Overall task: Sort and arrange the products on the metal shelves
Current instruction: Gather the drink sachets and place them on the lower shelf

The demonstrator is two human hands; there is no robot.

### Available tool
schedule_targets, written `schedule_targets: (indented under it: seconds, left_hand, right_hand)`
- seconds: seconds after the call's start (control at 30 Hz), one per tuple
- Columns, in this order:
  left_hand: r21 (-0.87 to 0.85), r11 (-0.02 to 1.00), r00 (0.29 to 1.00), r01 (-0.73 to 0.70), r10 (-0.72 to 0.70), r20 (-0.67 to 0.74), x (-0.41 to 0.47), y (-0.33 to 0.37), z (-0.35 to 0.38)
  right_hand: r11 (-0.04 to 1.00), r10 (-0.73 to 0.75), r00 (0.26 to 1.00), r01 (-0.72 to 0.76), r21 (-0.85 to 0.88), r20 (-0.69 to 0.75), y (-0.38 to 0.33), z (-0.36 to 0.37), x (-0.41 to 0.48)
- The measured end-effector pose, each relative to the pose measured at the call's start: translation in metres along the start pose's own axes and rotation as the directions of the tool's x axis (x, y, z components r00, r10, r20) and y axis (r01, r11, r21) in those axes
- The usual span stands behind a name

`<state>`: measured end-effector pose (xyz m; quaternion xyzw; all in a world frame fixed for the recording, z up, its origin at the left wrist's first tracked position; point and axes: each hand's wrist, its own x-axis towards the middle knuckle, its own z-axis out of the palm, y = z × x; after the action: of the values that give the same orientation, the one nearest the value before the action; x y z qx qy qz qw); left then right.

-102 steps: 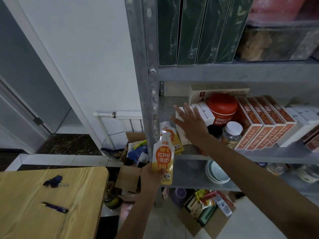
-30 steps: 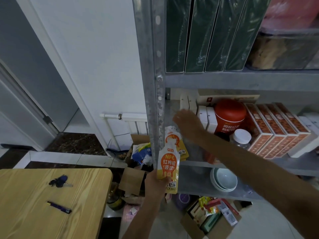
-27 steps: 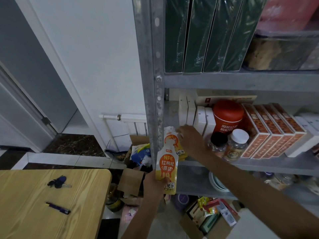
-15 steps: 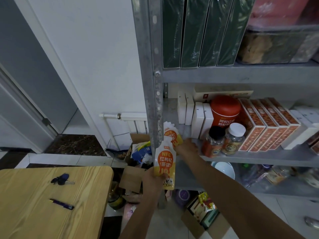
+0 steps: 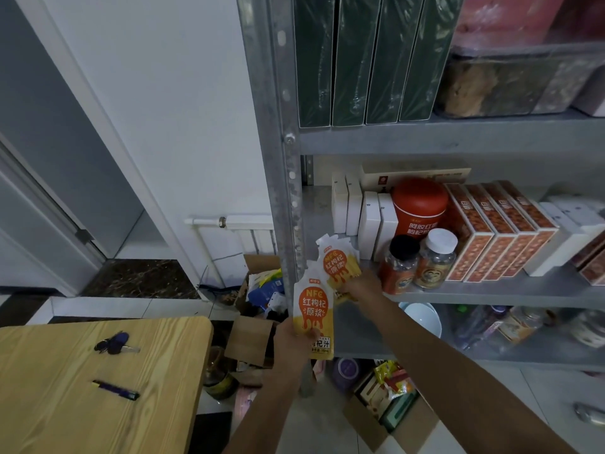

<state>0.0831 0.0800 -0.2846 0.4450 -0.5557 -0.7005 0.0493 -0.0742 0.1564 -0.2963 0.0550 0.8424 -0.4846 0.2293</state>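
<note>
1. The left hand [image 5: 294,337], low in the centre of the frame, is curled round the lower part of an orange-and-white pouch [image 5: 312,314]. It holds the pouch upright in front of the corner post of the metal shelves [image 5: 288,158].
2. The right hand [image 5: 361,285], just above and to the right, holds the lower end of a pouch stack [image 5: 339,265] with the same print. The stack is at the front left corner of the middle shelf [image 5: 491,294] (the fingers are blurred, so the exact grip is unclear).
3. Just right of that hand, two clear jars stand side by side. The dark-lidded jar [image 5: 399,263] has reddish contents, and next to it is a white-lidded jar [image 5: 433,260].
4. Behind the jars is a red canister [image 5: 419,204]. Upright white boxes [image 5: 360,214] stand to its left and a row of orange patterned boxes [image 5: 491,231] to its right.
5. On the upper shelf, dark green boxes [image 5: 360,57] stand on end. A clear tub [image 5: 507,83] with brownish contents sits at the upper right.
6. On the lower shelf is a stack of pale bowls [image 5: 422,317].
7. On the floor at the lower centre, an open carton [image 5: 393,434] is packed with colourful packets. A second carton [image 5: 258,260], left of the post, holds bags.
8. At the lower left, the wooden bench [image 5: 49,404] carries keys [image 5: 114,344] and a pen [image 5: 116,389], lying apart.
</note>
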Motion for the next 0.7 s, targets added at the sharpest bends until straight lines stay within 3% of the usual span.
schedule_targets:
  seconds: [0.1,0.33,0.47,0.7]
  left_hand:
    - [0.18,0.983,0.999,-0.035,0.03,0.028,-0.005,0.0,0.006]
    - [0.166,0.976,0.98,0.138,-0.159,0.118,0.011,0.021,0.028]
    - [-0.024,0.974,0.961,0.225,-0.218,0.168,0.024,0.032,0.035]
    - [-0.335,0.896,0.957,0.291,-0.271,0.104,0.044,0.04,0.052]
  right_hand:
    - [0.995,-0.077,0.995,0.073,-0.067,-0.061,0.012,-0.008,-0.006]
    - [0.986,-0.095,0.987,0.075,-0.151,-0.132,0.025,-0.015,-0.014]
    - [0.974,-0.143,0.971,0.104,-0.201,-0.19,0.024,-0.015,-0.02]
    - [0.855,-0.331,0.898,0.155,-0.495,-0.29,0.029,-0.007,-0.036]
